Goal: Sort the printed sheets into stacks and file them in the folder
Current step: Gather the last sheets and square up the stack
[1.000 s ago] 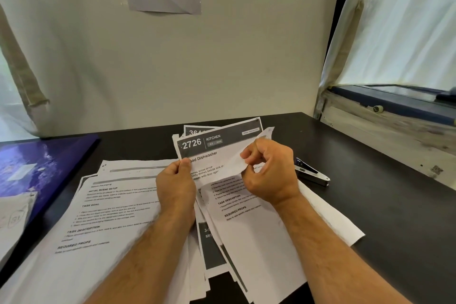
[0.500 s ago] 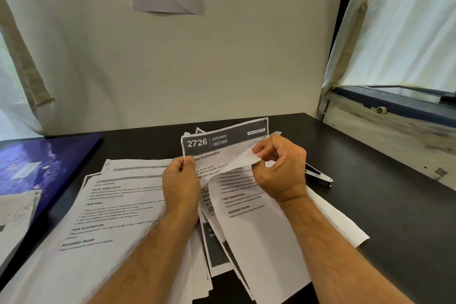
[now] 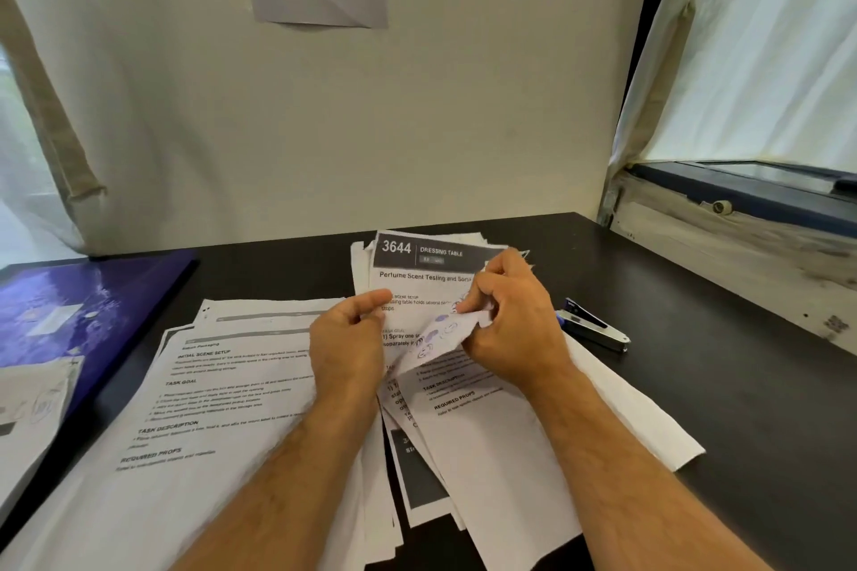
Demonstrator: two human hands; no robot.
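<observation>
Sorting underway, far from done; loose sheets [image 3: 463,431] fanned on the bench [image 3: 765,408] at centre, unsquared; a second spread of sheets [image 3: 208,408] lies at 8 o'clock of the hands, looks like a rough stack, not tidy; folder [image 3: 79,306] at 9 o'clock, shut, a few papers [image 3: 28,408] lapping its near edge; nothing visibly filed inside it.

Left hand [image 3: 345,338] curled at the left edge of the pile, thumb on the top page; right hand [image 3: 505,320] pinches a bent-over sheet corner [image 3: 445,336] with blue scribbles showing on its underside, fingers [image 3: 468,304] curled tight on it; page headed 3644 [image 3: 431,264] exposed beneath at 12 o'clock.

Stapler [image 3: 591,325] at 3 o'clock, just beside the pile.

Left to do, by my read: separate the rest, square the stacks, open the folder, file.
</observation>
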